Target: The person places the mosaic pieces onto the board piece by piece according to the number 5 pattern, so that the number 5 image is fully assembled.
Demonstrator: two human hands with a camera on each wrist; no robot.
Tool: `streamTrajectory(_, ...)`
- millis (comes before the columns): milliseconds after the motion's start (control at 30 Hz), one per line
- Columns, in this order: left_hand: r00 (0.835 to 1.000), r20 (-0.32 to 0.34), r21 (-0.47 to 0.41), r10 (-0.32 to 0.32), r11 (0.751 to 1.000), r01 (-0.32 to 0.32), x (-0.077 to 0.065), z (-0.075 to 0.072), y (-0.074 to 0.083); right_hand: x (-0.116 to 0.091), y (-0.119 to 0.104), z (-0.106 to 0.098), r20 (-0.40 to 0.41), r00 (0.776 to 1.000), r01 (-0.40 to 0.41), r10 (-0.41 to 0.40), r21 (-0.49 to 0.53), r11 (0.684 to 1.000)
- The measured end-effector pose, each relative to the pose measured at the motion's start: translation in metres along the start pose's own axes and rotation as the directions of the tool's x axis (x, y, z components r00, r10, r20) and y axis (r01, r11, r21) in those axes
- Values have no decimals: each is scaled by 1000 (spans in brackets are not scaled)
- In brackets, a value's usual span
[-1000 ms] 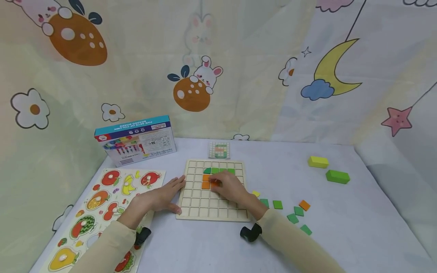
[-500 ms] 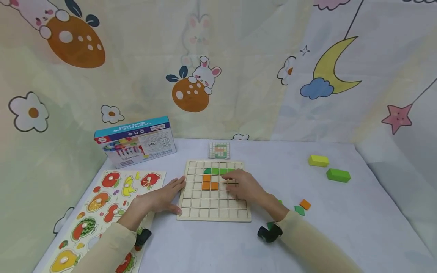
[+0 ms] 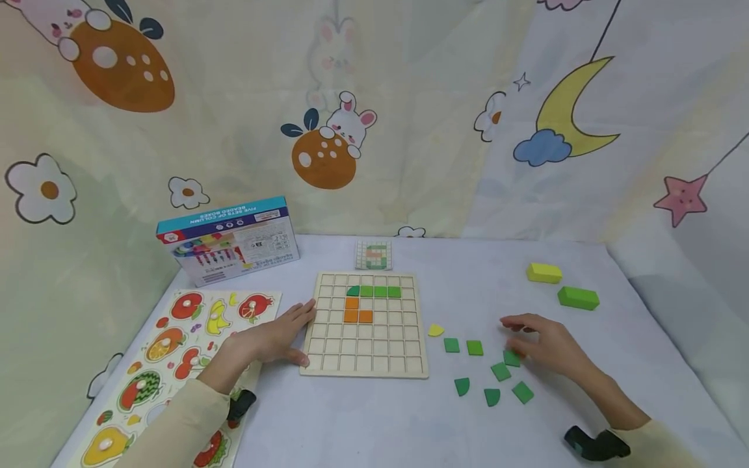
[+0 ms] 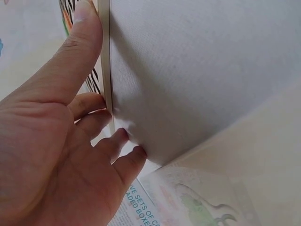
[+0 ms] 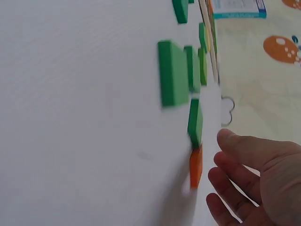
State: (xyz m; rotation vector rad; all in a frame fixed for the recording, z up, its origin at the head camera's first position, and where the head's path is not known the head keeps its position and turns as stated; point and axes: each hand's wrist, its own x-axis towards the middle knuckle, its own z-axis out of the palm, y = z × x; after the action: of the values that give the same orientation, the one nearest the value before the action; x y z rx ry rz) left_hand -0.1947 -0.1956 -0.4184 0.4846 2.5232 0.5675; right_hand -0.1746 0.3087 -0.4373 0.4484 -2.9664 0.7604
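Note:
My left hand rests against the left edge of a wooden grid board, thumb and fingers spread along it. On the board lie a row of green tiles and several orange square tiles below it. Well to the right, my right hand hovers with loosely bent fingers, holding nothing. Beneath it, a loose orange tile shows in the right wrist view, beside a green tile. The head view hides that orange tile behind the hand.
Loose green tiles and a yellow piece lie right of the board. Behind stand a pattern card, a printed box, a yellow block and a green block. A fruit puzzle sheet lies left.
My right hand has let go of an orange tile on the board and swung right to the loose tiles. The left hand has stayed at the board's edge.

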Motion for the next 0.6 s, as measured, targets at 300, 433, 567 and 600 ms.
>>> streamTrajectory(300,1000,5,15,2,1000,-3,1,-1,1,-23,20,-7,-5,1000,22,-22,-59,998)
streamTrajectory(433,1000,2,10,12,1000,-12,0,-1,1,-23,18,-4,-7,1000,8,-9,-83,997)
streamTrajectory(567,1000,-2,17,22,1000,-22,0,-1,0,-22,14,-1,-36,999,28,-31,-92,995)
streamTrajectory(600,1000,-2,15,22,1000,-22,0,-1,0,-22,13,-1,-47,998,37,-41,-90,995)
